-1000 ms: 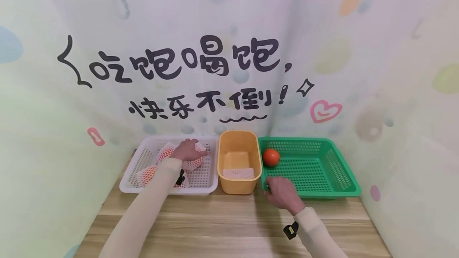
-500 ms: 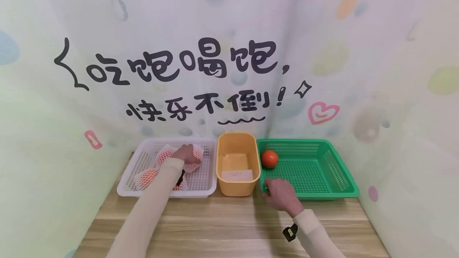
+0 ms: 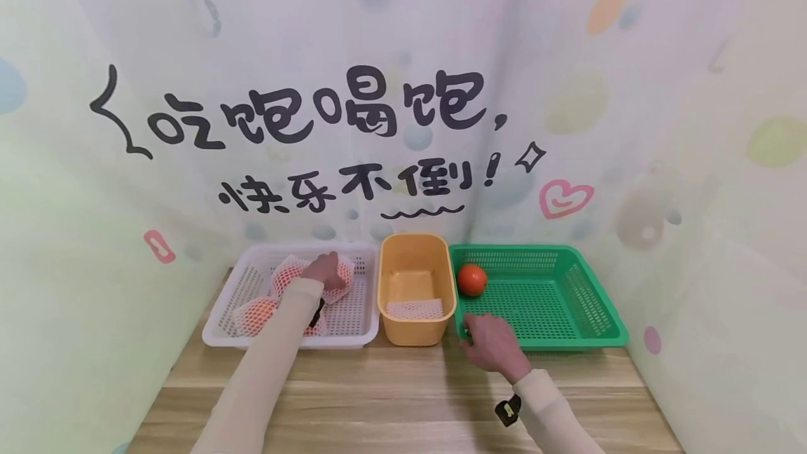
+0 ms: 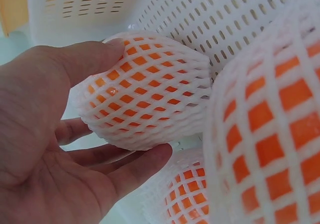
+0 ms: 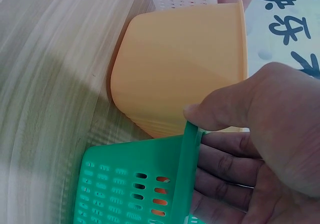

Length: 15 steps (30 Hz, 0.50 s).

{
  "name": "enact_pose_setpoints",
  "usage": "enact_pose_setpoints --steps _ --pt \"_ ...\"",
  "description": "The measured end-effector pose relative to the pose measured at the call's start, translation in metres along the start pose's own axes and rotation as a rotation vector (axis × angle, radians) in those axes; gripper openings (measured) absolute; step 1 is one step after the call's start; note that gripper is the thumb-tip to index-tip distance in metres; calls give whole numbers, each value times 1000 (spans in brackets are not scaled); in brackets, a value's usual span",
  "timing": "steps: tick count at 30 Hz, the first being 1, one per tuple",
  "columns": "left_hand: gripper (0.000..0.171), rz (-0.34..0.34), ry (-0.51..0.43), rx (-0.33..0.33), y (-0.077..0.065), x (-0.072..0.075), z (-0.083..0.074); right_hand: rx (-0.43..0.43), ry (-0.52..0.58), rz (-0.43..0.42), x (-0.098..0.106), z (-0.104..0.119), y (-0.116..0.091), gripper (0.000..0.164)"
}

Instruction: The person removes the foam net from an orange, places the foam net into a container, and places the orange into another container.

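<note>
In the white basket (image 3: pixel 353 342) on the left, my left hand (image 3: pixel 323 272) grips a tomato in a white foam net (image 4: pixel 145 84). The thumb lies across its top and the fingers curl beneath. Other netted tomatoes lie around it, one netted tomato (image 4: pixel 275 134) large at the right of the left wrist view. My right hand (image 3: pixel 494 345) holds the near left corner of the green basket (image 3: pixel 555 347), thumb over the rim (image 5: pixel 186 169) and fingers on the inner side. A bare tomato (image 3: pixel 471 280) sits in that basket's left part.
Between the two baskets stands a yellow-orange bin (image 3: pixel 416 333) with an unfilled foam net (image 3: pixel 415 310) lying in it. All three containers stand on a wooden table (image 3: pixel 391 398), close to a printed backdrop (image 3: pixel 378 19).
My left hand has settled lower onto the netted tomato, its fingers now closed round it. My right hand stays on the green rim. The head view has shifted slightly.
</note>
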<state>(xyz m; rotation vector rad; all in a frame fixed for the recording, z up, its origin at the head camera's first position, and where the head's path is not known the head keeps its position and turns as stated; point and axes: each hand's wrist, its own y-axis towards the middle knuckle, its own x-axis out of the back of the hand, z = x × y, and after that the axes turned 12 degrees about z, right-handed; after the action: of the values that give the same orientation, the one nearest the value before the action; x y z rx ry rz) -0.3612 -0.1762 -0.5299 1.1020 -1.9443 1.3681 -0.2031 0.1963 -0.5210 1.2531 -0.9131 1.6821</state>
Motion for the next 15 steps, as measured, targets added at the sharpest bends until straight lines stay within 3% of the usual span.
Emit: enact_pose_setpoints --steps 5,10,15 --pt "75 -1 -14 -16 2 1 5 0 6 1 -1 1 1 28" --pt "79 0 -69 -17 -5 0 -2 -4 15 13 -1 0 1 24" --pt "73 -23 -87 -21 -9 -3 -7 -9 16 13 0 0 0 21"
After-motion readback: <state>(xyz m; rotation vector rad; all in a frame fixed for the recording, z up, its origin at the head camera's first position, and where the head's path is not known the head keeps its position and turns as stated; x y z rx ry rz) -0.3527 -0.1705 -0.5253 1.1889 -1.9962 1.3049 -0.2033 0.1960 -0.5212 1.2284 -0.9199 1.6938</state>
